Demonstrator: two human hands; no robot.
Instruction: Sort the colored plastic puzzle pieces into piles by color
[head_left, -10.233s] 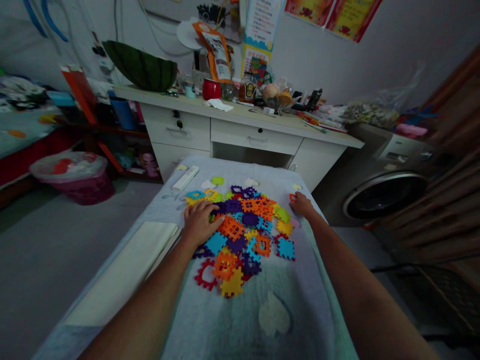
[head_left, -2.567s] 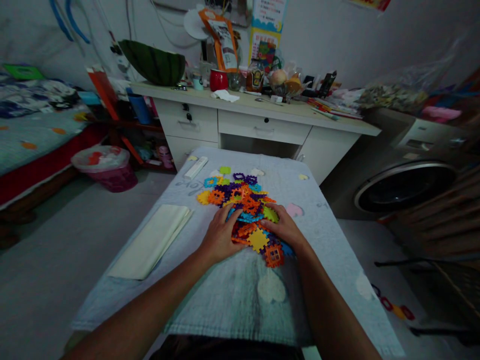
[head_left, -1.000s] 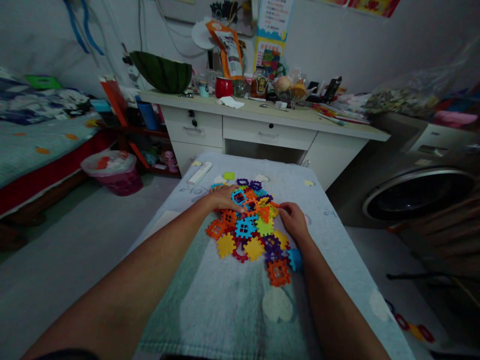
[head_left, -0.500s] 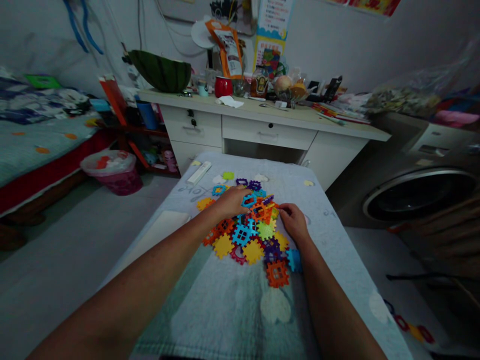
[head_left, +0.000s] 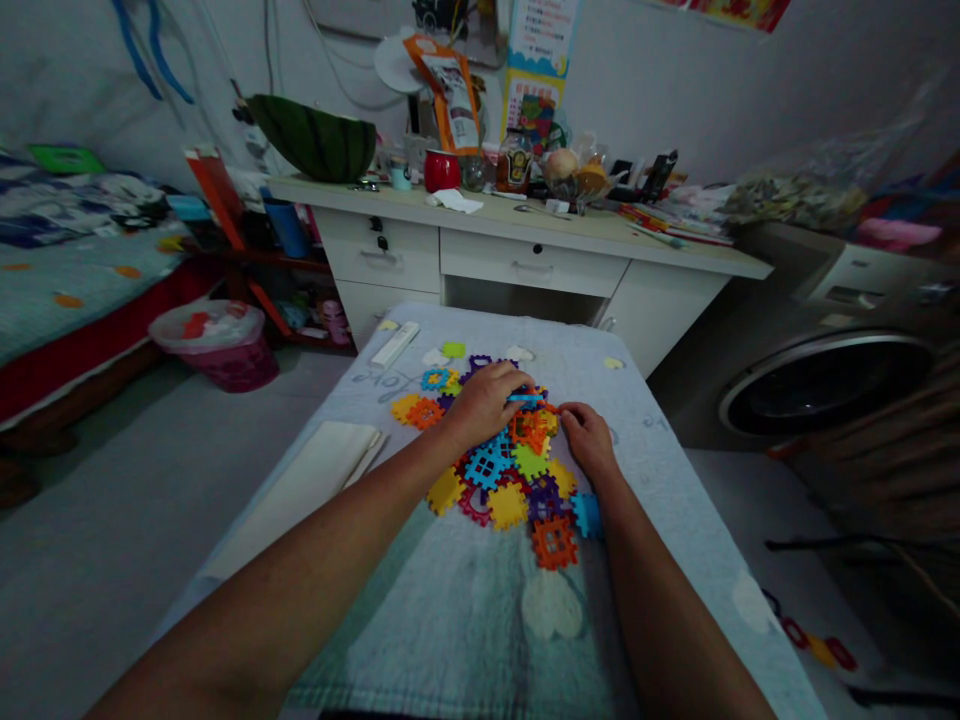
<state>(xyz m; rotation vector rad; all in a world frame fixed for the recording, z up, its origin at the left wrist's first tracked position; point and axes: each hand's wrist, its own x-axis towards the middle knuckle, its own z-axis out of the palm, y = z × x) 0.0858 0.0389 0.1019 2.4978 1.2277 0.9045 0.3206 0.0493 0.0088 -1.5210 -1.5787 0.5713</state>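
My left hand [head_left: 489, 398] reaches over a heap of colourful notched plastic building tiles. Its fingers are closed on a blue building tile [head_left: 525, 398], seen nearly edge-on above an orange tile structure [head_left: 529, 430]. My right hand [head_left: 589, 436] is on the right of that structure, thumb and fingertips pinched at its orange edge. Nearer to me lie a blue window tile [head_left: 487, 465], a yellow tile [head_left: 508, 506], a purple tile [head_left: 544, 497] and an orange window tile [head_left: 554, 543]. The left hand hides part of the heap.
The tiles lie on a cloth-covered table [head_left: 420, 620]. A white folded item [head_left: 315, 480] and a white oblong object [head_left: 395, 345] are on the left. Beyond stands a cluttered white desk [head_left: 480, 235]; a washing machine [head_left: 810, 350] is on the right, a pink bin [head_left: 225, 350] on the left.
My left hand has moved right with the blue tile, which has turned from facing me to nearly edge-on above the orange structure. My right hand stays at the structure's right side.
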